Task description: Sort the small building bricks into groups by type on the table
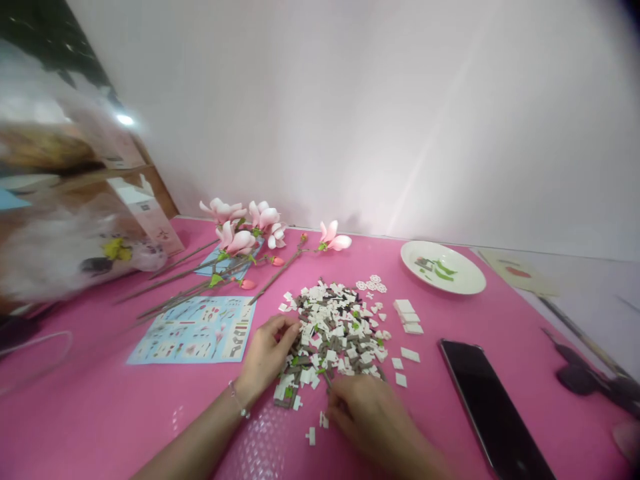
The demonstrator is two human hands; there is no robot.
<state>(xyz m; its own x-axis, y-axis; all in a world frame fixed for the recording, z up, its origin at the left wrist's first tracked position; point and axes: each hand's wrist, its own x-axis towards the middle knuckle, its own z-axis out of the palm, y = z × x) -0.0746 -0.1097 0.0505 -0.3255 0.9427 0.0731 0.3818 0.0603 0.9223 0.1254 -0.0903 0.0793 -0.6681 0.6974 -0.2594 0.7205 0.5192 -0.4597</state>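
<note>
A heap of small building-block pieces (345,327), mostly white with grey-brown and a few green ones, lies in front of me. My left hand (270,347) rests against the heap's left edge, fingers loosely bent and thumb a little apart, with nothing visible in them. At the near side of the heap, my right hand (363,407) is closed in a pinch. A thin dark piece (327,379) sticks out by its fingertips; its exact kind is hidden. Two loose white pieces (311,436) lie just left of that hand.
Pink magnolia flowers (237,240) on brown stems lie at the back left, partly over a blue instruction sheet (200,330). White tiles (407,317) sit right of the heap. A plate (470,283) holds green pieces. A phone (493,407) and sunglasses (580,380) lie at right.
</note>
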